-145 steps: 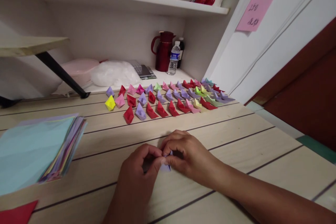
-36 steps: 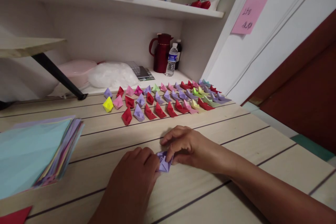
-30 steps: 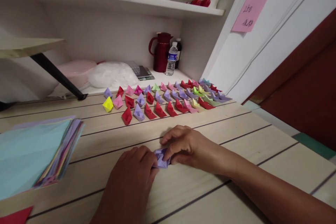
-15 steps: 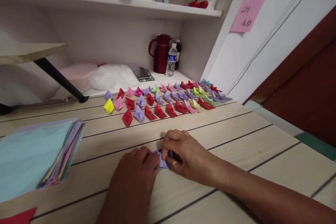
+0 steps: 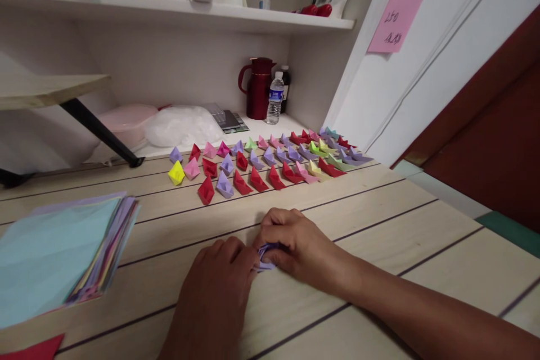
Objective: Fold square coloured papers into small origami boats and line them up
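A small piece of folded purple paper (image 5: pixel 265 264) lies on the wooden table between my two hands, mostly covered by fingers. My left hand (image 5: pixel 223 270) is closed on its left edge, thumb and fingers pressed together. With thumb and forefinger, my right hand (image 5: pixel 284 242) pinches the paper's right part, where layered folds show. Beyond the hands stand rows of small folded paper boats, among them a red paper boat (image 5: pixel 206 190), a purple paper boat (image 5: pixel 225 184) and a yellow paper boat (image 5: pixel 176 173).
A stack of coloured paper (image 5: pixel 54 253) lies at left, with a red sheet (image 5: pixel 40 349) at the front edge. Behind the boats are a plastic bag (image 5: pixel 181 125), a dark red jug (image 5: pixel 259 90) and a water bottle (image 5: pixel 275 98). A black stand leg (image 5: pixel 101 132) rests at back left.
My right hand's fingers have shifted slightly left, nearer my left thumb, and the purple paper looks more bunched between them. The view has tilted slightly; the boats stay put.
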Available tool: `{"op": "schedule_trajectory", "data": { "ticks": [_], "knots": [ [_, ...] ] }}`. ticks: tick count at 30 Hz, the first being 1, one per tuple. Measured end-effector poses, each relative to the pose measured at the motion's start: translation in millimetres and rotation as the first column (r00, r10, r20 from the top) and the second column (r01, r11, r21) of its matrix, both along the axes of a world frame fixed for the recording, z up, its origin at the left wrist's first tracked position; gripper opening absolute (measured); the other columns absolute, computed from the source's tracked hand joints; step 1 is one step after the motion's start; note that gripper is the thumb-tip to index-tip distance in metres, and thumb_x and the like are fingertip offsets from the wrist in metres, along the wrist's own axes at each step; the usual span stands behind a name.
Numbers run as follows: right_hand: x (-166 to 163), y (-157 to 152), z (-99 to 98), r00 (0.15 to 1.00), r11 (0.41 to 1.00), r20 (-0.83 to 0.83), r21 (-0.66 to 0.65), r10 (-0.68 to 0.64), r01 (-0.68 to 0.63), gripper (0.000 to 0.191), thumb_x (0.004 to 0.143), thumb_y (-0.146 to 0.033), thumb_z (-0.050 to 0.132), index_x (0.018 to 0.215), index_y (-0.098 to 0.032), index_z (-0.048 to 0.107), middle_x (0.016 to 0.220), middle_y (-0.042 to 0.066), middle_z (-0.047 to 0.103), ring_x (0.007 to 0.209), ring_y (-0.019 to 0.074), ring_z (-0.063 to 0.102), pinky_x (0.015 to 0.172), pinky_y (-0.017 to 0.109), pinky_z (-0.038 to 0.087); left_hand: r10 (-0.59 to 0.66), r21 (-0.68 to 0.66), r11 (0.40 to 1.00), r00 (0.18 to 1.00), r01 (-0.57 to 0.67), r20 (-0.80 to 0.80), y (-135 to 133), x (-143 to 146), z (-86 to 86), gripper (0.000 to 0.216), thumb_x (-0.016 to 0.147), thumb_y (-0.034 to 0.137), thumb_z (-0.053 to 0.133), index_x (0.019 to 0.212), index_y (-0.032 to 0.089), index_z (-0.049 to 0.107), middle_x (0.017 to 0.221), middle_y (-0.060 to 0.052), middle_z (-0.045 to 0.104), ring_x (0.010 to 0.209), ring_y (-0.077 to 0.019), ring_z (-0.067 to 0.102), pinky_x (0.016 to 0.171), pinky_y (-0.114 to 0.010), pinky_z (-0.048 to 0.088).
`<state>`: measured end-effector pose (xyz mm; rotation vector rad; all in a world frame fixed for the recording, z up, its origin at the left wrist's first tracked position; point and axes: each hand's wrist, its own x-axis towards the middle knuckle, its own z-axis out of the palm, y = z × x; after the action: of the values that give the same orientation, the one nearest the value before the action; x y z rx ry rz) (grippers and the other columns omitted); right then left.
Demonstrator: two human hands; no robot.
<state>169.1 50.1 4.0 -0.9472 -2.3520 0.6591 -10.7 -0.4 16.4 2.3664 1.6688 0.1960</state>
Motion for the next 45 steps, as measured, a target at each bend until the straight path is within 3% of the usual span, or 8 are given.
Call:
{"op": "schedule_trajectory", "data": {
  "ticks": [3, 8, 11, 15, 19, 23, 38, 45],
  "knots": [
    [0.4, 1.8, -0.5, 0.998, 1.000, -0.063, -0.008, -0.017, 0.016, 0.010, 0.081, -0.013, 0.072, 0.078, -0.022, 0.070, 0.094, 0.001, 0.063, 0.091, 0.0157, 0.062, 0.081, 0.028, 0.043, 0.057, -0.021, 0.998, 0.998, -0.057, 0.025, -0.7, 0.8, 2.4, 0.020, 0.084, 0.008, 0.051, 0.092, 0.022, 0.064, 0.092, -0.003, 0.066, 0.087, -0.0228, 0.059, 0.076, -0.037, 0.042],
    [0.5, 3.8, -1.3, 0.996, 0.999, -0.088, 0.004, -0.035, 0.035, 0.011, 0.080, -0.012, 0.072, 0.075, -0.021, 0.069, 0.093, 0.002, 0.067, 0.090, 0.0164, 0.065, 0.081, 0.029, 0.047, 0.237, -0.059, 0.971, 0.968, -0.233, 0.076, 0.8, 0.2, 8.4, 0.013, 0.082, 0.009, 0.053, 0.079, 0.021, 0.057, 0.076, 0.000, 0.064, 0.074, -0.0191, 0.058, 0.064, -0.030, 0.036],
    [0.7, 4.5, -1.3, 0.995, 0.999, -0.094, 0.019, -0.042, 0.043, 0.012, 0.080, -0.011, 0.071, 0.075, -0.021, 0.068, 0.096, 0.003, 0.069, 0.099, 0.0188, 0.065, 0.086, 0.031, 0.047, 0.268, -0.035, 0.963, 0.959, -0.266, 0.093, 2.4, -2.5, 7.6, 0.015, 0.081, 0.009, 0.053, 0.072, 0.022, 0.054, 0.070, 0.002, 0.062, 0.071, -0.0175, 0.058, 0.062, -0.028, 0.034],
    [1.6, 4.7, -0.3, 0.996, 0.998, -0.089, 0.043, -0.033, 0.037, 0.011, 0.080, -0.012, 0.071, 0.075, -0.021, 0.067, 0.106, 0.006, 0.069, 0.102, 0.0200, 0.064, 0.089, 0.035, 0.047, 0.233, -0.009, 0.972, 0.959, -0.235, 0.160, 3.2, -5.0, -0.2, 0.013, 0.079, 0.010, 0.056, 0.084, 0.023, 0.057, 0.078, 0.001, 0.064, 0.080, -0.0194, 0.062, 0.067, -0.030, 0.040],
    [1.5, 3.5, -1.2, 0.997, 0.998, -0.073, 0.054, -0.025, 0.029, 0.013, 0.077, -0.013, 0.074, 0.073, -0.021, 0.065, 0.107, 0.005, 0.070, 0.101, 0.0207, 0.064, 0.090, 0.036, 0.046, 0.205, 0.039, 0.974, 0.946, -0.222, 0.253, 2.8, -5.8, -8.2, 0.025, 0.081, 0.012, 0.058, 0.102, 0.025, 0.058, 0.093, -0.001, 0.065, 0.089, -0.0210, 0.063, 0.072, -0.033, 0.045],
    [1.5, 2.0, -3.1, 0.998, 0.998, -0.065, 0.057, -0.026, 0.029, 0.016, 0.074, -0.012, 0.077, 0.072, -0.020, 0.064, 0.107, 0.004, 0.070, 0.103, 0.0213, 0.064, 0.090, 0.036, 0.044, 0.106, 0.046, 0.991, 0.961, -0.122, 0.255, 1.5, -6.2, -10.3, 0.022, 0.083, 0.008, 0.055, 0.093, 0.027, 0.062, 0.102, -0.001, 0.062, 0.086, -0.0195, 0.061, 0.077, -0.037, 0.047],
    [1.9, 3.4, -2.8, 1.000, 0.999, -0.015, 0.033, -0.027, 0.028, 0.017, 0.073, -0.012, 0.078, 0.074, -0.021, 0.064, 0.105, 0.001, 0.070, 0.099, 0.0207, 0.063, 0.088, 0.035, 0.042, -0.009, 0.100, 0.995, 0.973, -0.015, 0.229, 8.6, -10.9, -16.2, 0.025, 0.086, 0.012, 0.053, 0.092, 0.025, 0.073, 0.113, -0.009, 0.055, 0.093, -0.0226, 0.062, 0.083, -0.043, 0.049],
    [2.9, 2.4, -0.8, 1.000, 0.999, -0.013, 0.031, -0.028, 0.028, 0.031, 0.073, -0.009, 0.077, 0.095, -0.027, 0.066, 0.110, 0.000, 0.067, 0.101, 0.0196, 0.061, 0.090, 0.033, 0.041, -0.021, 0.148, 0.989, 0.962, -0.020, 0.272, 11.5, -15.2, -22.9, 0.024, 0.085, 0.016, 0.057, 0.095, 0.029, 0.074, 0.111, -0.008, 0.056, 0.101, -0.0241, 0.059, 0.086, -0.043, 0.049]
  ]
}}
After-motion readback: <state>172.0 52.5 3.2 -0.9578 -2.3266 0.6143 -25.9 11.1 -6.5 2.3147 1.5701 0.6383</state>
